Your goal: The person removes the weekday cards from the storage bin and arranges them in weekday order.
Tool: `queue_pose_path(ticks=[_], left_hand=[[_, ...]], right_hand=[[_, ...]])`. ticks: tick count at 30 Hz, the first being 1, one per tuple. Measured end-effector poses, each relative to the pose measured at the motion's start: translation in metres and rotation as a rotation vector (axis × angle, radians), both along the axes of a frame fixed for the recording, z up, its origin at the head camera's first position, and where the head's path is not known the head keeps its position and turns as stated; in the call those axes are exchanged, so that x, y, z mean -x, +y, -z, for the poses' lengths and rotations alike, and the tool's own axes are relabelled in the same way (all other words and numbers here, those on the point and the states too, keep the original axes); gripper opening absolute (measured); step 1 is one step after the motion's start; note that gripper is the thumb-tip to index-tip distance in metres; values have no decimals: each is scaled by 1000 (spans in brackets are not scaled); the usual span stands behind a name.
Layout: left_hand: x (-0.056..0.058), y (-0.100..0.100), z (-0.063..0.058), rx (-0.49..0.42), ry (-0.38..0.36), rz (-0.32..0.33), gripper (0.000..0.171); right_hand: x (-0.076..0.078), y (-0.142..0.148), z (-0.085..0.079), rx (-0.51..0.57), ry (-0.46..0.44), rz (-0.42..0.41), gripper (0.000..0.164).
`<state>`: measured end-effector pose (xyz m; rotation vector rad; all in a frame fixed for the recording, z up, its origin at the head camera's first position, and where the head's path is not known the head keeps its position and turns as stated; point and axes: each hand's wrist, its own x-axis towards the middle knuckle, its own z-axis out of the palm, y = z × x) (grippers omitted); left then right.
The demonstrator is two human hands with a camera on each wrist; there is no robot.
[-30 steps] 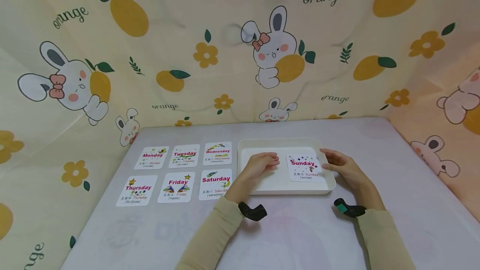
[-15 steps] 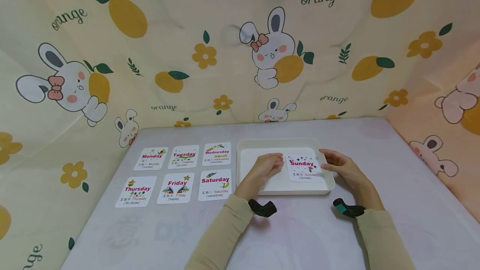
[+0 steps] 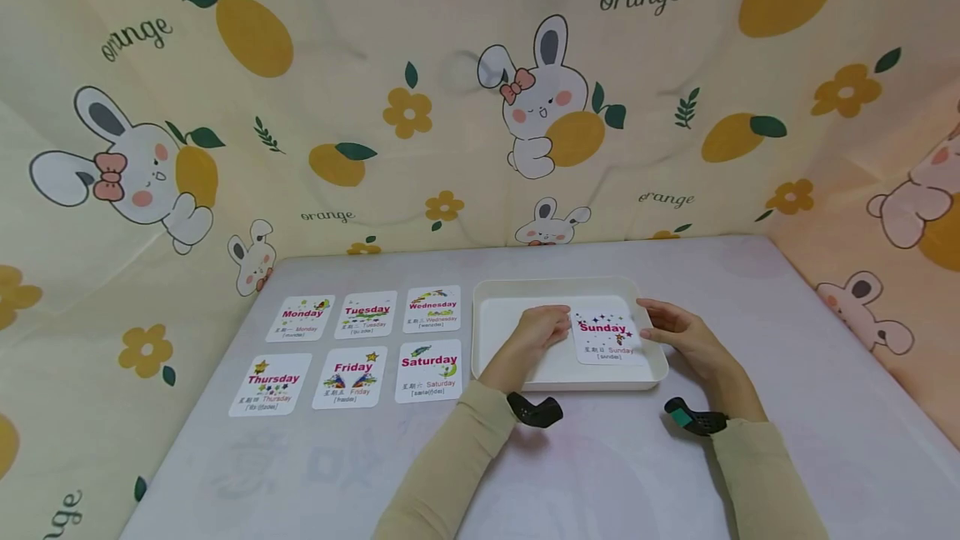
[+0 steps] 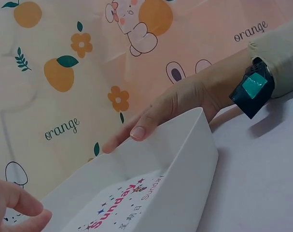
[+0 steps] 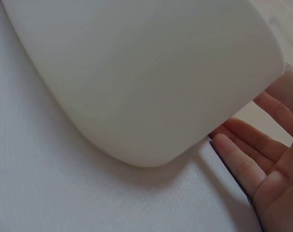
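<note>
A white rectangular tray [image 3: 525, 382] rests on the table, with a white "Sunday" word card [image 3: 607, 336] lying flat in its right half. My left hand [image 3: 532, 336] is over the tray's middle, its fingertips close to the card's left edge. In the left wrist view, that hand's thumb and finger [image 4: 20, 200] have a small gap between them and hold nothing. My right hand [image 3: 686, 340] holds the tray's right rim. Its thumb [image 4: 145, 126] hooks over the rim, and the other fingers [image 5: 247, 145] lie outside the wall.
Left of the tray lie two rows of weekday cards: Monday [image 3: 300, 327], Tuesday [image 3: 365, 325] and Wednesday [image 3: 432, 319] behind, Thursday [image 3: 270, 398], Friday [image 3: 351, 394] and Saturday [image 3: 430, 386] in front. A rabbit-and-orange patterned cloth [image 3: 450, 107] encloses the table's back and sides.
My left hand has moved slightly right across the tray, toward the Sunday card's left edge. The right hand, the tray and the cards have stayed in place.
</note>
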<state>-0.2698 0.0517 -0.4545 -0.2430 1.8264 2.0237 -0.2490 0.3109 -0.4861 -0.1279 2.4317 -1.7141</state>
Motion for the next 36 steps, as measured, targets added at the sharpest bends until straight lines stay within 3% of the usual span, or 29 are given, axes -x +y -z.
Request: queue_pose_path(ticks=[6, 11, 19, 28, 32, 36], left_hand=[[0, 6, 0, 26, 15, -24, 33], [0, 13, 4, 104, 40, -50, 28], [-2, 14, 12, 133, 171, -43, 24], [-6, 15, 12, 201, 240, -26, 40], [-7, 15, 10, 212, 246, -28, 48], [-8, 16, 10, 249, 217, -22, 45]], right_hand=[[0, 1, -1, -9, 6, -1, 63], [-1, 3, -2, -12, 4, -2, 64], [-1, 2, -3, -22, 6, -5, 64], [-1, 1, -3, -29, 3, -7, 65], [0, 1, -2, -44, 15, -16, 65], [-1, 1, -2, -36, 19, -18, 65]])
